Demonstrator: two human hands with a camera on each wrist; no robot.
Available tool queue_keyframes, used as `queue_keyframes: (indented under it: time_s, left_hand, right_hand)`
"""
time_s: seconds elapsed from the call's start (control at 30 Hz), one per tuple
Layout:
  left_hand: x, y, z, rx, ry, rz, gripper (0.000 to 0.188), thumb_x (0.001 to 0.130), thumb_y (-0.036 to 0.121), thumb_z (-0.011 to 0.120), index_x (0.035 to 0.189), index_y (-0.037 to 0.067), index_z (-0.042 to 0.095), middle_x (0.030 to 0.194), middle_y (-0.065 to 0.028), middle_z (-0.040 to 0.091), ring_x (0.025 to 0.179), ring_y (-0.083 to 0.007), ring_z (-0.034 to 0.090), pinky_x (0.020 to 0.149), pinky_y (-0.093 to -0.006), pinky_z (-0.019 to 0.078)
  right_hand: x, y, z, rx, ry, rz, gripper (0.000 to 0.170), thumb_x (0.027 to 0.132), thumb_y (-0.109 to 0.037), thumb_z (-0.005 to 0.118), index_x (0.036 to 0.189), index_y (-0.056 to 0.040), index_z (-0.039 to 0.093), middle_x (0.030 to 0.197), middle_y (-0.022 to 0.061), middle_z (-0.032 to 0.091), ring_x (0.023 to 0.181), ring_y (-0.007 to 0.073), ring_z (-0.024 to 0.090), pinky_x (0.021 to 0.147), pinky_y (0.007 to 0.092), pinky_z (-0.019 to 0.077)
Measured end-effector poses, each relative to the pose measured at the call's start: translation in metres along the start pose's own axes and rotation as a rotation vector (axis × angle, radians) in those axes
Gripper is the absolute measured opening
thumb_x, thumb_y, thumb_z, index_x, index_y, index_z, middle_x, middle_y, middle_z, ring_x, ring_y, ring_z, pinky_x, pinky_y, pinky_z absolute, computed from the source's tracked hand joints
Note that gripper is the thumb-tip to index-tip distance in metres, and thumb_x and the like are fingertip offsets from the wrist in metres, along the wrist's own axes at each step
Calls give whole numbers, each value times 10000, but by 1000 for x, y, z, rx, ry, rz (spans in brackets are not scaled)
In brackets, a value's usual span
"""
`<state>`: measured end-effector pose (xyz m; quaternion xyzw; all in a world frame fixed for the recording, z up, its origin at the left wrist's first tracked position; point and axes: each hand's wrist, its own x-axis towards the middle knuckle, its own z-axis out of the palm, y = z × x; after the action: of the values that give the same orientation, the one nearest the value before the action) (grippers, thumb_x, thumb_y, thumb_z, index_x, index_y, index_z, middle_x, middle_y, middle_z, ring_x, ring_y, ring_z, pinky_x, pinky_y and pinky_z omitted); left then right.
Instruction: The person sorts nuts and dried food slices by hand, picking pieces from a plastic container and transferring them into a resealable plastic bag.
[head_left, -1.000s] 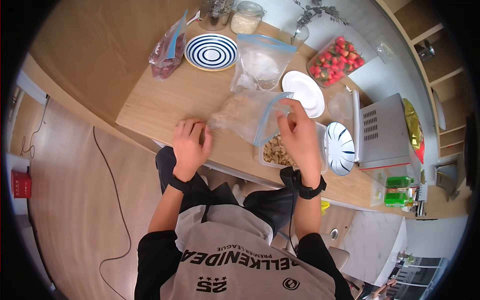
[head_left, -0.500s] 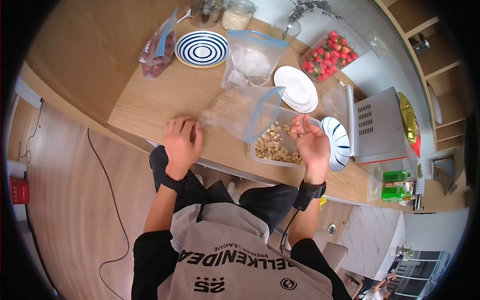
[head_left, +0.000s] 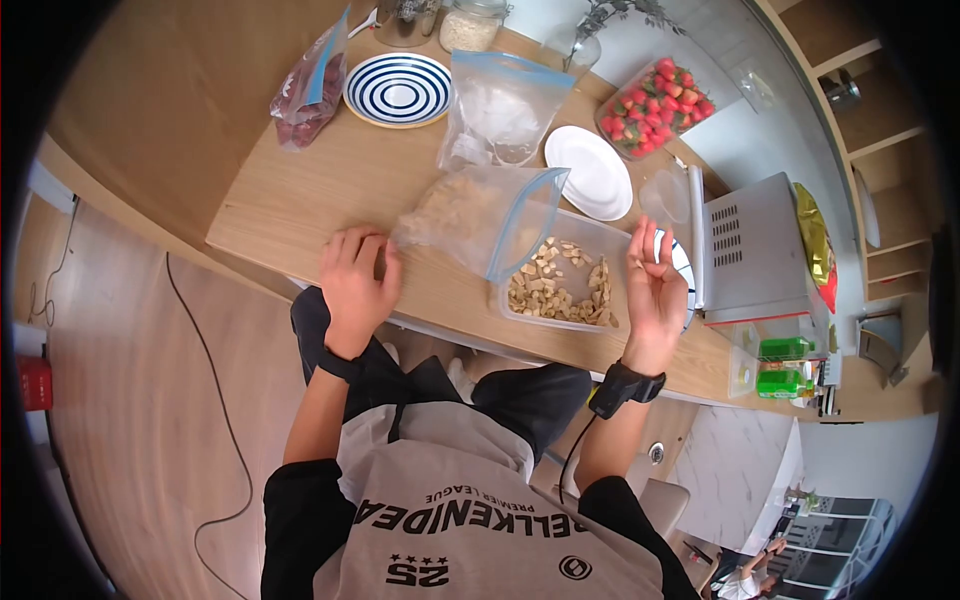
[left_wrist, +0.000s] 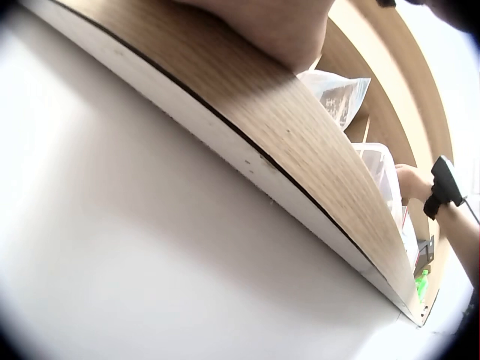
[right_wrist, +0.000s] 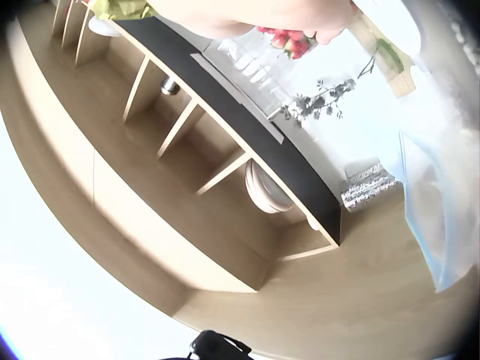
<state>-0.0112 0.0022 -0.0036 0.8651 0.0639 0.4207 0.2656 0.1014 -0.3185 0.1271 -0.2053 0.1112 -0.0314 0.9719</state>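
Clear tub (head_left: pixel 603 240) of beige chunks (head_left: pixel 534 292), part-filled zip bag (head_left: pixel 470 212), right hand (head_left: pixel 656 295) empty, left hand (head_left: pixel 356 278) resting loose

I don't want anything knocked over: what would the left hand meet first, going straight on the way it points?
The left hand would likely meet the blue-ringed plate first, across the tabletop; the nearer clear bag lies just right of that line. Depth is hard to judge.

Slumped clear bag (head_left: pixel 465 215), blue-edged mouth at tub (head_left: pixel 608 240) of beige chunks (head_left: pixel 540 295).
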Motion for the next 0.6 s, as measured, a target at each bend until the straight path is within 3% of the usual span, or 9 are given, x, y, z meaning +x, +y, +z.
queue_keyframes:
  time_s: [0.03, 0.1, 0.13, 0.2, 0.43, 0.47, 0.6]
  left_hand:
    - [0, 0, 0, -3, 2, 1, 64, 865, 58, 712, 913, 17, 699, 1002, -110, 700, 936, -333, 641, 818, -433, 489]
    - [0, -2, 0, 27, 4, 16, 76, 857, 100, 725, 902, 42, 704, 993, -88, 687, 938, -308, 629, 804, -418, 475]
    - [0, -2, 0, 30, 8, 17, 76, 857, 100, 725, 902, 42, 704, 993, -88, 687, 938, -308, 629, 804, -418, 475]
    - [0, -2, -1, 16, -7, 4, 78, 855, 101, 727, 900, 42, 705, 985, -86, 685, 931, -307, 627, 802, -417, 475]
    - [0, 1, -3, -12, -1, -11, 69, 858, 73, 716, 904, 26, 696, 997, -101, 699, 922, -327, 636, 804, -429, 489]
    - [0, 0, -2, -6, 6, -7, 69, 858, 68, 716, 909, 25, 697, 999, -102, 699, 921, -330, 636, 804, -428, 491]
    - [0, 0, -1, -3, 2, -3, 72, 858, 54, 714, 921, 21, 701, 1003, -108, 700, 922, -339, 635, 810, -431, 496]
  right_hand:
    - [-6, 9, 14, -1, -2, -3, 853, 769, 240, 326, 1585, -9, 308, 1630, 260, 304, 1515, 456, 359, 1246, 523, 411]
    - [-19, 29, 40, -264, -242, 79, 813, 800, 181, 397, 1588, -4, 321, 1628, 247, 353, 1524, 429, 363, 1270, 483, 360]
    - [-26, 39, 50, -262, -246, 81, 813, 800, 181, 397, 1588, -4, 321, 1628, 247, 353, 1524, 429, 363, 1270, 483, 360]
    - [-34, 54, 63, -528, -441, 214, 734, 838, 94, 462, 1562, 9, 373, 1613, 247, 407, 1535, 395, 365, 1277, 452, 314]
    - [-22, 35, 35, -657, -455, 37, 605, 919, -25, 515, 1516, 29, 439, 1587, 249, 449, 1516, 376, 409, 1258, 459, 334]
    - [-20, 28, 29, -722, -436, -30, 536, 954, -59, 528, 1478, 39, 470, 1516, 250, 525, 1452, 371, 496, 1223, 457, 384]
    - [-6, -11, -8, -991, -494, -61, 404, 1007, -82, 521, 1394, 26, 558, 1405, 195, 626, 1323, 292, 606, 1161, 420, 445]
